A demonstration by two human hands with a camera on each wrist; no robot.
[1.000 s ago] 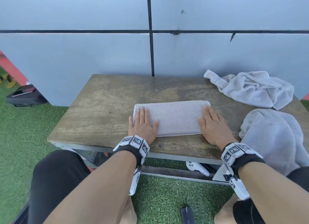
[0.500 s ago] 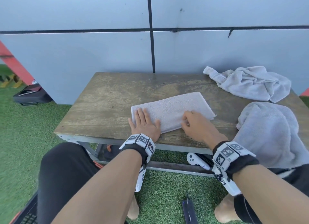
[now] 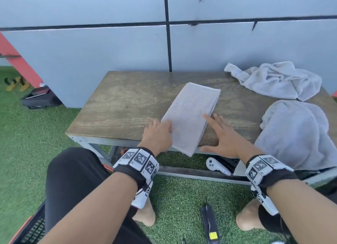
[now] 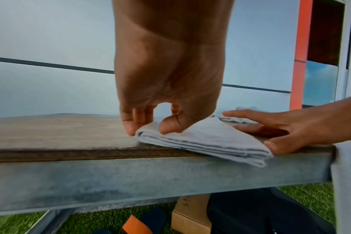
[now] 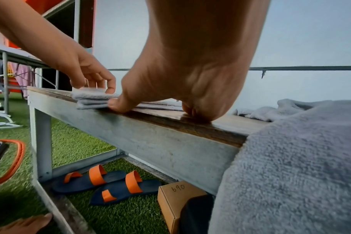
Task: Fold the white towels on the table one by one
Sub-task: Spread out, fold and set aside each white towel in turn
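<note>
**Folded towel swung round, near end off the edge**

Half a second ago the folded towel (image 3: 191,114) lay across in front of me, and now it has turned so its long axis runs away from me, slanting up to the right. Its near corner overhangs the front edge of the surface (image 3: 116,105).

My left hand (image 3: 157,134) sits at the towel's near-left corner. From the left wrist view I can see the thumb on top and the fingers (image 4: 130,125) against the stacked layers, pinching that corner. My right hand (image 3: 221,136) is spread, fingers straight, lying flat beside the towel's right long edge, thumb at the near corner by the surface edge.

I judge the next fold goes along that long axis, the near end carried to the far end. Both hands are already at the near end, left on the cloth, right just beside it.

A crumpled towel (image 3: 273,81) waits at the far right, and another towel (image 3: 295,132) drapes over the right edge.
</note>
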